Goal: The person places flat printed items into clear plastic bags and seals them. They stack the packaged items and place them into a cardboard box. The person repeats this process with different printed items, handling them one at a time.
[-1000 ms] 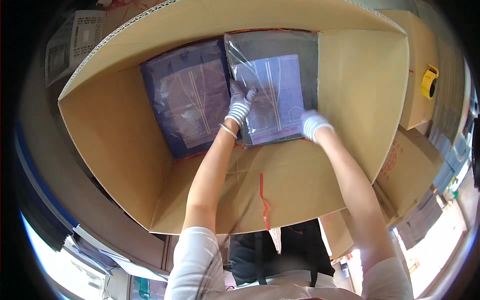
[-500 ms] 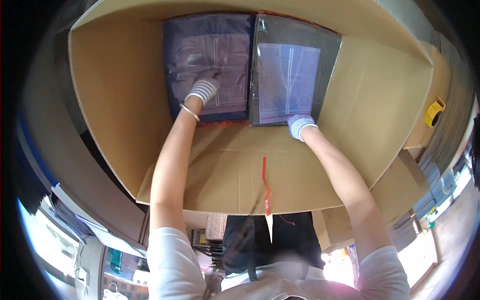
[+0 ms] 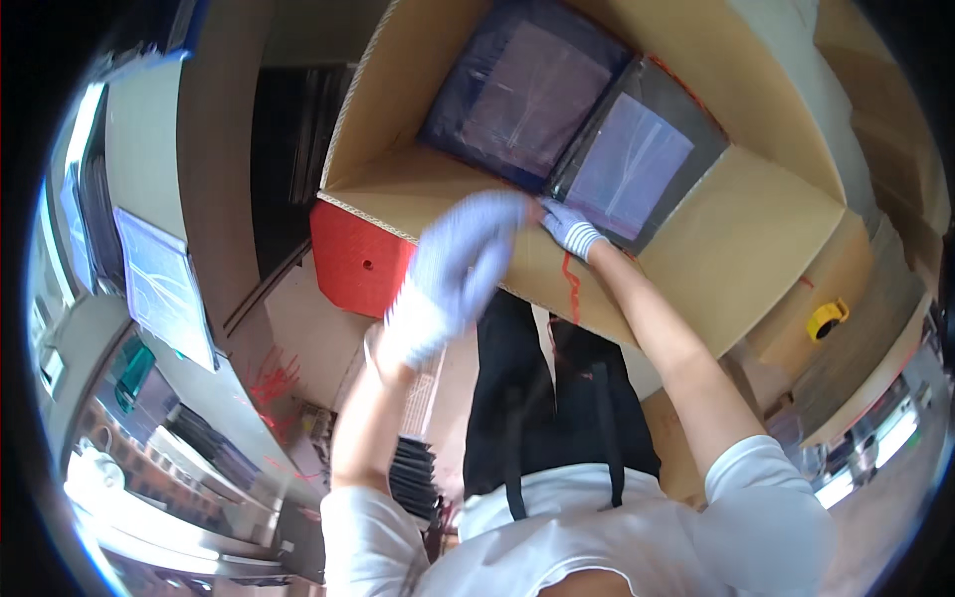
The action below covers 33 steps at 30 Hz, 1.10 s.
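Lying in the cardboard box (image 3: 751, 229): blue packet (image 3: 537, 95) beside grey packet (image 3: 637, 164)

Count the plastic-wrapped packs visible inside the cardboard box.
2: the dark-blue pack on the left and the grey pack on the right. Others may be hidden underneath.

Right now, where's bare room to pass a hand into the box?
Bare room shows along the box's right wall, beside the grey package; the top of the blue package is uncovered. The near side is crowded: the left hand is a blur there, the right hand at the grey package's corner.
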Motion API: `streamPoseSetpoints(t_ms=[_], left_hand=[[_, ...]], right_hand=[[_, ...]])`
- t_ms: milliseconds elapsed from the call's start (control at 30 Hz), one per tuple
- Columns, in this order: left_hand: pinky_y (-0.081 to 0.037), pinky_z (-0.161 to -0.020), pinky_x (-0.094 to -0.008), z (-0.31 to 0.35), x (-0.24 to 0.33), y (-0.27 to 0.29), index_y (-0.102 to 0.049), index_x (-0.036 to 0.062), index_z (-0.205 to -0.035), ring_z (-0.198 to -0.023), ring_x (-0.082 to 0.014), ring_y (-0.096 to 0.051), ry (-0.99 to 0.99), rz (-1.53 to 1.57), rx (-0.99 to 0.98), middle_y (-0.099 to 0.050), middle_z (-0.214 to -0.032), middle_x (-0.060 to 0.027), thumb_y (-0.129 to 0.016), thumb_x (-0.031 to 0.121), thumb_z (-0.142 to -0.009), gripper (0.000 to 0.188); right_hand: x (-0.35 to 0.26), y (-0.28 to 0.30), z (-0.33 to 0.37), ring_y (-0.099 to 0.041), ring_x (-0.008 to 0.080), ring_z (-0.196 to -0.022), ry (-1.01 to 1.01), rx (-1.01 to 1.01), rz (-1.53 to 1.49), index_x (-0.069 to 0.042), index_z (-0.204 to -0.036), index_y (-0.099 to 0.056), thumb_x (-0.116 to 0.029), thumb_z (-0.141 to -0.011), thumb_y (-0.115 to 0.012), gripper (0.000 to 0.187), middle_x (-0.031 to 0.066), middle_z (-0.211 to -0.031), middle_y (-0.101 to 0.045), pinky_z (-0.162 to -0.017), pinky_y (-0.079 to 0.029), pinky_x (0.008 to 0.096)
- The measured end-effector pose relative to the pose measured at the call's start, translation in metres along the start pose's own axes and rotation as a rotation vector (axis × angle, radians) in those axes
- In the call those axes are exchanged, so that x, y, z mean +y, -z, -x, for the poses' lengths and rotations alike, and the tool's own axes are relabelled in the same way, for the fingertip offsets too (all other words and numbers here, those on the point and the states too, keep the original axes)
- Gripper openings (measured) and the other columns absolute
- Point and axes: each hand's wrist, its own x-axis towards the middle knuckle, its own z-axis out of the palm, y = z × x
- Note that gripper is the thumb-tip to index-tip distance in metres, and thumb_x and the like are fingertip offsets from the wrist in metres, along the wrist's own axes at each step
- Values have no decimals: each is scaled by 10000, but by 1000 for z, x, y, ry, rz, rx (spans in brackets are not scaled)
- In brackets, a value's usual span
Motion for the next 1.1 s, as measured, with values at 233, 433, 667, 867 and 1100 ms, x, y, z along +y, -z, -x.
streamPoseSetpoints(t_ms=[233,433,667,867,1100], left_hand=[[-475,-762,-304,183,-42,-93,-581,-34,-960,-846,-252,-625,332,238,298,-626,-894,-144,-451,0,-835,184],[-482,-779,-294,298,-13,-144,-577,-45,-982,-851,-210,-621,474,419,587,-626,-902,-137,-431,41,-882,196],[-470,-796,-358,380,45,-135,-572,23,-972,-876,-308,-583,375,126,892,-608,-933,-153,-513,96,-817,181],[-458,-797,-369,548,51,-120,-578,21,-988,-891,-325,-574,726,70,1444,-596,-951,-168,-494,124,-821,213],[-452,-798,-303,907,-31,-75,-579,-8,-996,-872,-210,-581,1095,-530,1970,-616,-940,-116,-400,54,-849,239]], right_hand=[[24,-11,7,-434,228,-1182,339,-40,-57,3,-1277,-386,-353,-941,-336,492,144,-1316,-418,-993,-315,288],[-184,41,226,-492,287,-1119,578,-61,117,-27,-1302,-374,-144,-871,-442,452,187,-1309,-399,-939,-372,325],[-192,-49,353,-287,276,-1276,590,-847,966,-119,-1199,-504,-442,-821,-505,497,75,-1312,-424,-1024,-165,537],[-204,-78,304,-501,314,-1082,243,-746,1324,-140,-1109,-572,-367,-798,-524,389,150,-1107,-568,-922,-370,455],[-287,-261,285,-561,327,-970,391,-749,717,-46,-1082,-561,-279,-828,-544,345,181,-1019,-599,-844,-433,358]])
